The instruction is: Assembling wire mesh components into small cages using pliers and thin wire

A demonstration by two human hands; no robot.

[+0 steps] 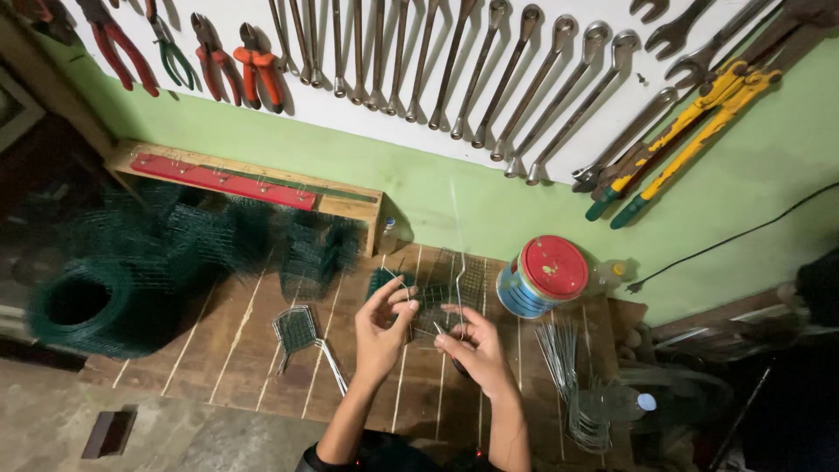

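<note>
The bench (262,350) was rough, matt wooden planking. The mesh piece (446,293) was thin bare metal wire, the mesh roll (83,306) matt green-coated, and the wall spanners (524,79) dull steel.

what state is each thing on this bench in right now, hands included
left hand: fingers spread, pinching the wire mesh piece
right hand: closed on a thin wire standing upright
tin can: lid on, tilted
green mesh roll: rolled up, lying on the bench
finished mesh paddle: lying flat, untouched
cut wires: loose bundle
</note>
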